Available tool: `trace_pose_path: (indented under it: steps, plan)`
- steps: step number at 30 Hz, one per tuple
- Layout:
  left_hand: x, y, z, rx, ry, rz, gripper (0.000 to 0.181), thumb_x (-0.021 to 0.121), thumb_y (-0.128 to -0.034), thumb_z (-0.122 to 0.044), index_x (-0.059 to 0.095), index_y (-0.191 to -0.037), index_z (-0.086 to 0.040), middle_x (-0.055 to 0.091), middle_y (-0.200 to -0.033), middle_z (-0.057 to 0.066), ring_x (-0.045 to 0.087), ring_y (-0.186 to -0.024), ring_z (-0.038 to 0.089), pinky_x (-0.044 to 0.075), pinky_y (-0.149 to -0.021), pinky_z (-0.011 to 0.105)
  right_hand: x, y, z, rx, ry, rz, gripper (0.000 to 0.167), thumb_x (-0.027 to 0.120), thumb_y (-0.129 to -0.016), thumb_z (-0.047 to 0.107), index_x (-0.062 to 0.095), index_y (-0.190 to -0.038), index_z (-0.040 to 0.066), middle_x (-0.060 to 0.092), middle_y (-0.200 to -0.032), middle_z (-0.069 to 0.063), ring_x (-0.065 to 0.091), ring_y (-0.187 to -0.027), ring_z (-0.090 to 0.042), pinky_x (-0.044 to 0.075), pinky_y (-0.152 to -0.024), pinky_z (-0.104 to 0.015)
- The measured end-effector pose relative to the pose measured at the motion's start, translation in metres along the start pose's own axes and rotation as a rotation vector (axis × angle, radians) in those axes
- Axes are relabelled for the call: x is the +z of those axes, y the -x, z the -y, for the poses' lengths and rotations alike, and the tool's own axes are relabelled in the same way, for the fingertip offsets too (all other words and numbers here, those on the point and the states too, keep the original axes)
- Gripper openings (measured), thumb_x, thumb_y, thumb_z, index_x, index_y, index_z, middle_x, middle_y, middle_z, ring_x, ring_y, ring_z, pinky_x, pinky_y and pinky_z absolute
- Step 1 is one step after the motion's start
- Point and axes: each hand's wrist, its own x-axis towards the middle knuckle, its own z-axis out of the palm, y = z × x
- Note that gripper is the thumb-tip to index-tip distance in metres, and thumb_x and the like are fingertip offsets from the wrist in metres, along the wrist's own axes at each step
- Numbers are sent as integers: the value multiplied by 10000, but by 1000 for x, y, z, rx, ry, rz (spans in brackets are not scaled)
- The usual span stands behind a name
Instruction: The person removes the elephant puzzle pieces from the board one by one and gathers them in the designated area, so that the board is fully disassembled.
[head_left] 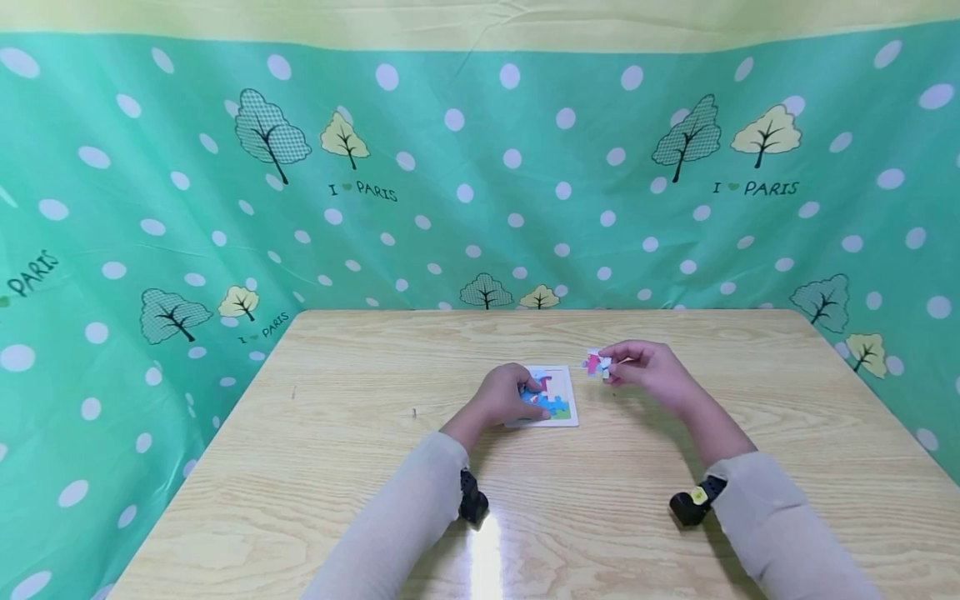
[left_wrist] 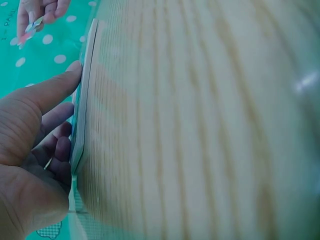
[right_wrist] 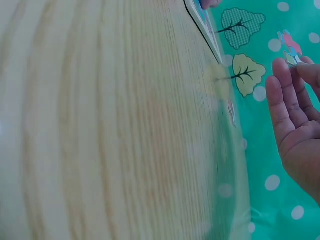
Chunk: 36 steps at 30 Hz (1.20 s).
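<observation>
My left hand (head_left: 504, 393) rests on a small jigsaw puzzle in a white frame (head_left: 573, 404). Thumb and fingers are spread over its face, covering the left part. Blue, pink and green pieces fill some of the puzzle, and a pale gap shows at its upper right. To the right of the frame, my right hand (head_left: 652, 371) pinches pink and pale puzzle pieces (head_left: 594, 364) between thumb and fingers, above the table. In the right wrist view these pieces (right_wrist: 291, 42) look joined, though their number is hard to tell.
A light wooden table (head_left: 360, 467) carries the puzzle. A small flat item (right_wrist: 231, 112) lies on it near the right hand, seen edge-on. Behind stands a green dotted curtain (head_left: 420, 167) printed with trees. Both wrists wear black camera mounts (head_left: 472, 500).
</observation>
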Motion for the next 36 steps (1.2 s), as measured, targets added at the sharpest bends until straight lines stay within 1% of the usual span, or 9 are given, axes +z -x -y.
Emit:
trace_pose_path:
  steps: [9, 16, 21, 26, 29, 33, 36]
  plan:
    - [0, 0, 0, 7, 13, 1, 325, 886, -717, -305, 731, -948, -136, 619, -988, -40, 524, -901, 136, 465, -913, 308, -13, 4, -5, 21, 11, -23, 287, 604, -952, 25, 608, -1226, -60, 631, -1059, -230, 692, -860, -209, 552, -852, -450]
    - [0, 0, 1, 9, 6, -4, 329, 890, -712, -306, 732, -946, -138, 626, -1003, -36, 530, -918, 135, 463, -925, 304, -21, 7, -9, 15, 15, -50, 302, 593, -961, 34, 599, -1246, -68, 625, -1080, -255, 690, -884, -223, 562, -842, -400]
    - [0, 0, 1, 12, 2, -3, 327, 888, -715, -308, 734, -949, -138, 630, -1019, -29, 534, -928, 137, 463, -933, 308, -27, 6, -16, 21, -2, -69, 311, 591, -966, 43, 590, -1256, -73, 609, -1081, -239, 682, -891, -232, 567, -829, -398]
    - [0, 0, 0, 12, 3, 1, 322, 884, -720, -309, 735, -949, -140, 629, -1016, -31, 532, -926, 138, 463, -933, 310, -33, 5, -22, 40, 1, -88, 331, 594, -977, 84, 580, -1276, -58, 571, -1083, -223, 668, -904, -297, 575, -803, -387]
    - [0, 0, 0, 12, 2, 4, 319, 883, -722, -310, 735, -950, -142, 628, -1021, -31, 530, -927, 141, 463, -934, 312, -37, 6, -24, 46, 7, -102, 348, 592, -978, 87, 564, -1288, -68, 562, -1138, -230, 668, -898, -309, 577, -797, -372]
    - [0, 0, 0, 12, -3, 4, 318, 881, -724, -313, 733, -951, -147, 627, -1032, -29, 528, -933, 143, 462, -938, 314, -42, 4, -29, 70, -4, -123, 352, 582, -982, 79, 550, -1299, -70, 550, -1135, -226, 670, -885, -285, 574, -806, -362]
    - [-1, 0, 0, 9, -5, 5, 320, 880, -725, -315, 732, -954, -148, 627, -1032, -27, 528, -931, 143, 462, -936, 316, -44, 2, -33, 89, -22, -141, 350, 572, -984, 66, 543, -1306, -68, 551, -1091, -201, 671, -879, -252, 569, -819, -346]
